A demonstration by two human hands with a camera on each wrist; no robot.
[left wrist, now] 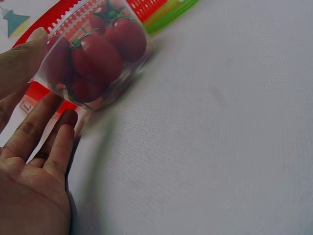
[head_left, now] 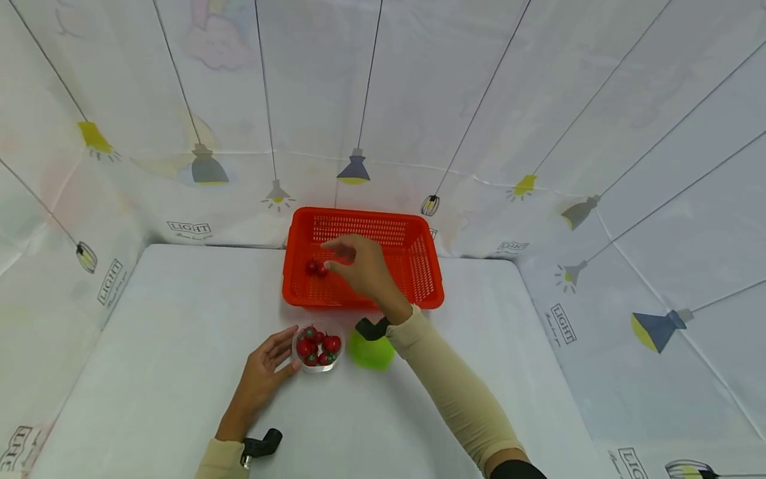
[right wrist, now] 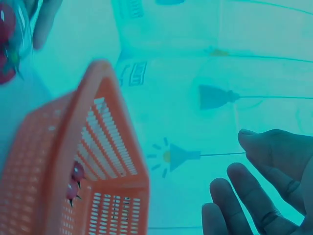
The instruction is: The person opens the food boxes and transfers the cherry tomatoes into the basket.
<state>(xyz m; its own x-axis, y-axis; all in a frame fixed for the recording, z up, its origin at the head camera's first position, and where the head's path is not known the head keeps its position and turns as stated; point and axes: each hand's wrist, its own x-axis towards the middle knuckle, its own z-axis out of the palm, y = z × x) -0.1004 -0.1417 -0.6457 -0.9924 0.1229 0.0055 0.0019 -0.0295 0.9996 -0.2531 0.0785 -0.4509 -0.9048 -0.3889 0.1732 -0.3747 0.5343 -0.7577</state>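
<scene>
While the left hand (head_left: 261,372) rested open-fingered against the cup (head_left: 318,349) of tomatoes (head_left: 331,343), the right hand (head_left: 359,266) hovered over the basket (head_left: 426,279). Its fingers were loose, holding nothing; two tomatoes lay inside

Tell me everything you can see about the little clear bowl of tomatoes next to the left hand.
The clear bowl is small, round and see-through, glass or plastic by its look. It stands upright on the white table, in front of the red basket and beside a green lid. It holds several red cherry tomatoes with green stems. The left hand touches its side with straight fingers.
</scene>
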